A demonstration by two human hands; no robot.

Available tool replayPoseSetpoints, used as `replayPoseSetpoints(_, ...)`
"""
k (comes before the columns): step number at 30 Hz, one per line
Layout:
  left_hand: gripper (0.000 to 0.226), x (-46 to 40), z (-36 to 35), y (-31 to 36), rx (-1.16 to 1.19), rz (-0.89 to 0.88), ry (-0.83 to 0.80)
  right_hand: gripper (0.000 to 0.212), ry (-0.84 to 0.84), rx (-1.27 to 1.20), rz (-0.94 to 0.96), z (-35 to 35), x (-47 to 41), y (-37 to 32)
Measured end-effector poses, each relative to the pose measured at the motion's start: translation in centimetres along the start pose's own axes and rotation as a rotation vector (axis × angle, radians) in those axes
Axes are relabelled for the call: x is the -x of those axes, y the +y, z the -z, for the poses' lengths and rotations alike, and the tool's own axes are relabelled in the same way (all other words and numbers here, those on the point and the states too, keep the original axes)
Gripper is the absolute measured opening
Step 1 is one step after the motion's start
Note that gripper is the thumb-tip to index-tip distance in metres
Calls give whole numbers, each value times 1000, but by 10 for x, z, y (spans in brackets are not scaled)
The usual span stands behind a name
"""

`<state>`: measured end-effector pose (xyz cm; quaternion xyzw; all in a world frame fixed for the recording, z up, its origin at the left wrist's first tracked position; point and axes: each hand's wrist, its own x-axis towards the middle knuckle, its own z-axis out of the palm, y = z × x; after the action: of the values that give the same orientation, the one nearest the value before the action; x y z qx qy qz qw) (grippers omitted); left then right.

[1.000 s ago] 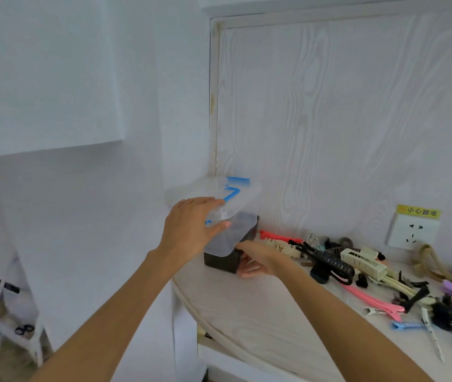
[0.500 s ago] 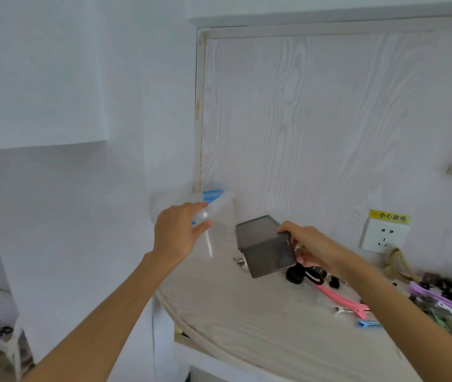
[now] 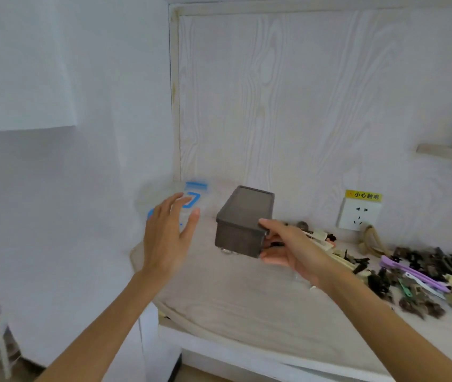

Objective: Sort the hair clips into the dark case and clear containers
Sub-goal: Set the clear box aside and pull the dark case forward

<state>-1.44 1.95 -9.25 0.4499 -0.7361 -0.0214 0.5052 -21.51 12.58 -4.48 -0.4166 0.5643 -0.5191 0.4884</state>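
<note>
Dark case (image 3: pixel 242 216) now upright, R hand (image 3: pixel 292 249).

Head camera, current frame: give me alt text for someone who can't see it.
A right hand grips the near end of a lidded dark case on a pale counter, while the open left hand hovers by a blurred clear container with blue clasps in the corner. Mixed hair clips lie heaped at right below a wall socket.
</note>
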Motion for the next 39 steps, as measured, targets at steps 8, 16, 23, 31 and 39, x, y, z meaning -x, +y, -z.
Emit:
replayPoseSetpoints(8,63,85,12,32,502,379,-222,29,-24,183,-13,-49,26,63)
replayPoseSetpoints(16,30,86,17,10,515,497,-274,21,-129,675,206,-41,56,81)
replayPoseSetpoints(23,23,61,10,9,550,340,-683,66,263,1293,594,15,46,79)
replayPoseSetpoints(31,15,38,-65,12,414,179,-126,48,342,1460,638,64,-24,93)
replayPoseSetpoints(39,51,28,-85,2,-154,-402,-219,40,422,1318,836,88,-51,86)
